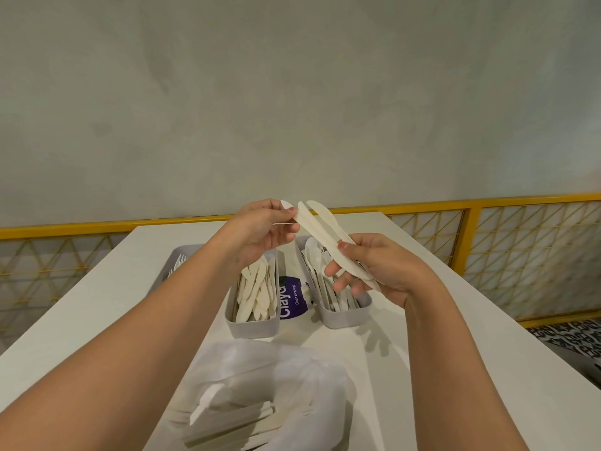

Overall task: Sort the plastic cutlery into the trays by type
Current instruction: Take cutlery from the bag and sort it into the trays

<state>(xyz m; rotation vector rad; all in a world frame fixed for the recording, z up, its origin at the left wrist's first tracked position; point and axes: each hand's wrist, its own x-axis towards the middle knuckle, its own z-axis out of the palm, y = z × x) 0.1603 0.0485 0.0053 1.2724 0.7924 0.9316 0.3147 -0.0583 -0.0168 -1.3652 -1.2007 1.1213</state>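
Observation:
Both my hands are raised above the trays and share a small bundle of cream plastic knives (320, 224). My right hand (380, 268) grips the serrated blade ends, and my left hand (260, 231) pinches a handle end between thumb and fingers. Below stand three grey trays: the middle tray (253, 328) holds cream knives, the right tray (344, 317) holds white spoons and other pieces, and the left tray (182, 257) shows fork tines and is mostly hidden by my left forearm. A clear plastic bag (260, 395) with unsorted cutlery lies near me.
A purple label with white lettering (292, 297) lies on the white table (471, 336) between the middle and right trays. A yellow-framed lattice railing (487, 242) runs behind the table against a grey wall. Patterned floor shows at the lower right.

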